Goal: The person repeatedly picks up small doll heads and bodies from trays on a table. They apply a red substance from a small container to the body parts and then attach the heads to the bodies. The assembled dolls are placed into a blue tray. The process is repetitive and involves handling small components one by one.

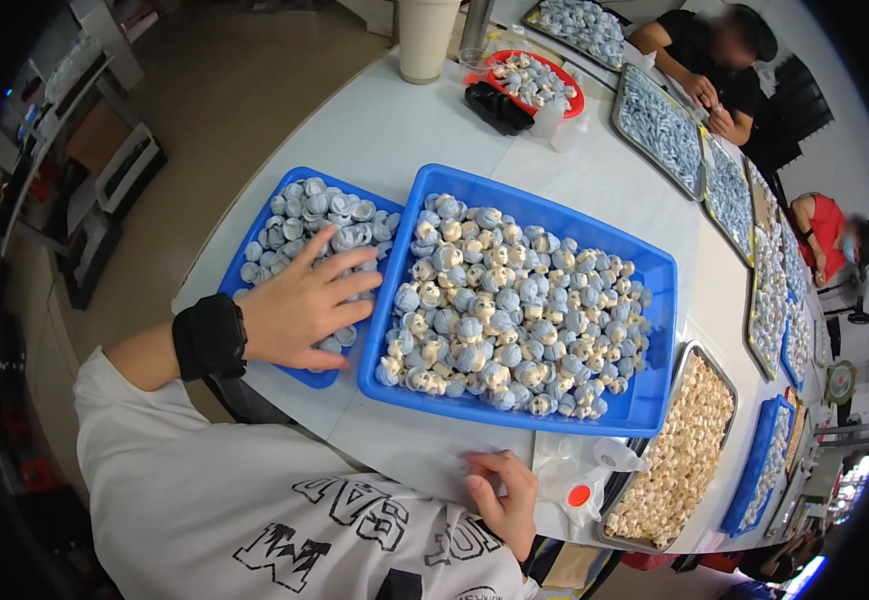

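My left hand [305, 310], with a black band on the wrist, is spread over a blue tray [238, 262] at the left. The tray holds many small grey-blue, cup-shaped pieces [330, 208], some hidden under my fingers. To its right stands a deeper blue bin [645, 390] filled with small doll heads [500, 310], cream-faced with grey-blue hair. Below that bin, by the near table edge, my right hand [505, 495] rests with loosely bent fingers. Its thumb and forefinger are apart, and I see nothing between them.
Right of the bin lies a metal tray of cream pieces [680, 450], beside a white bottle [618, 455]. A red bowl [575, 100], a black object [498, 108] and a white container [427, 40] stand at the back. More trays [660, 125] line the far side, where two people work.
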`<act>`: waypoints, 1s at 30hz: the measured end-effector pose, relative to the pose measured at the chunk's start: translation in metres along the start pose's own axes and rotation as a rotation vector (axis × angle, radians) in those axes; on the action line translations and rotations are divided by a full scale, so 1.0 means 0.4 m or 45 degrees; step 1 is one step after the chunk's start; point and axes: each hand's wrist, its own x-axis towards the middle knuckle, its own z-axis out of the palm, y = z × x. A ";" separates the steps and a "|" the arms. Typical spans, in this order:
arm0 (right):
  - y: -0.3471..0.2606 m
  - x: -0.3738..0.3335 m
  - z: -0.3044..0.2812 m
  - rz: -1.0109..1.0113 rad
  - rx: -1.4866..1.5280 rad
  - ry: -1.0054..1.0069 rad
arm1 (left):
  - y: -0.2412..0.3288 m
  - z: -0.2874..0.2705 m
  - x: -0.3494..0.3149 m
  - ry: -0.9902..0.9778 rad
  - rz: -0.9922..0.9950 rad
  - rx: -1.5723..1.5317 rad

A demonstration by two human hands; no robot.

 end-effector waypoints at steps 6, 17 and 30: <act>0.001 -0.001 0.001 0.035 -0.022 -0.006 | -0.007 0.040 -0.003 0.107 0.043 -0.015; 0.006 -0.006 0.003 0.038 -0.030 0.015 | 0.003 0.046 -0.019 0.178 -0.118 -0.112; -0.003 -0.005 0.004 0.048 -0.043 0.016 | 0.008 0.050 -0.066 0.200 -0.212 -0.064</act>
